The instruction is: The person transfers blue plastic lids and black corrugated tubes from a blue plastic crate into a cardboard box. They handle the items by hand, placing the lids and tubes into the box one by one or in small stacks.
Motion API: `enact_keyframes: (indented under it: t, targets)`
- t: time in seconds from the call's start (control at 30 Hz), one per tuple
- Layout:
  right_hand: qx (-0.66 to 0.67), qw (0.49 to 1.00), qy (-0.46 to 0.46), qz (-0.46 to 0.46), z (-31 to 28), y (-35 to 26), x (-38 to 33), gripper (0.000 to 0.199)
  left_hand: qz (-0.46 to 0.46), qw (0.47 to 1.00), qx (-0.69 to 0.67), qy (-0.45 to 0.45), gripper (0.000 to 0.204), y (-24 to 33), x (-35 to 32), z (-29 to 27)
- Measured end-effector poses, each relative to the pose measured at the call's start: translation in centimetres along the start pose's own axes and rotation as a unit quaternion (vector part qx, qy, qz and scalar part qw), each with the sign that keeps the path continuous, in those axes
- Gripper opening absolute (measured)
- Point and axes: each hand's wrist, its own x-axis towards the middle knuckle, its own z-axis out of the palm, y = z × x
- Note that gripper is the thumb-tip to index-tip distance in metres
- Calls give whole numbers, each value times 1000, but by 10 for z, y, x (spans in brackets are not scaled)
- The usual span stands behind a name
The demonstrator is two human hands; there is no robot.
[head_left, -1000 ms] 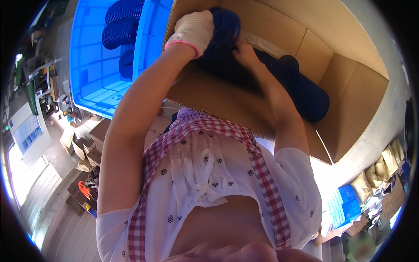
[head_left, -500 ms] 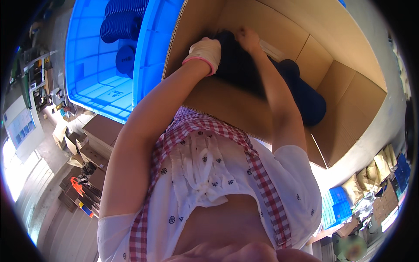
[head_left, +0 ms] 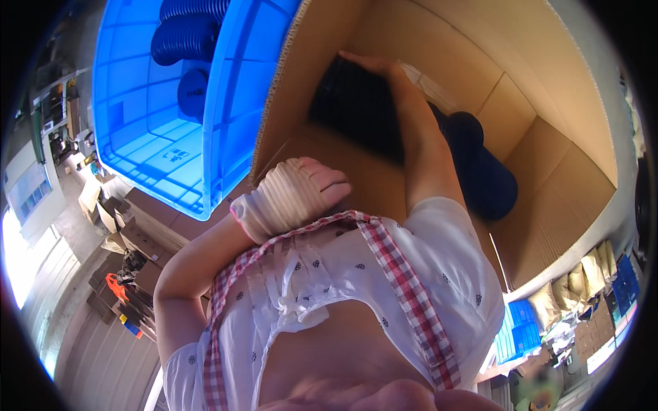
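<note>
Touching the dark stack point(head_left: 356, 103) in the carton point(head_left: 565, 181), the right hand point(head_left: 375, 65) is hiding its grip; nearer, the left hand point(head_left: 298, 192) is hovering, fingers folded together. Likely stiff, slide-prone, it's wanting both ends held.

Stacks point(head_left: 488, 183) lie inside the crate point(head_left: 236, 103) and the carton point(head_left: 558, 185) to its right.
</note>
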Motion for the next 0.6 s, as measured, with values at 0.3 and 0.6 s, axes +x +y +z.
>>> enact_keyframes:
  t: [0.3, 0.6]
  targets:
    - [-72, 972, -31, 221, 2, 3, 10, 64, 61, 998, 9, -26, 26, -3, 24, -10]
    - [101, 980, 119, 122, -40, -11, -37, 47, 95, 993, -52, 46, 28, -6, 18, -18]
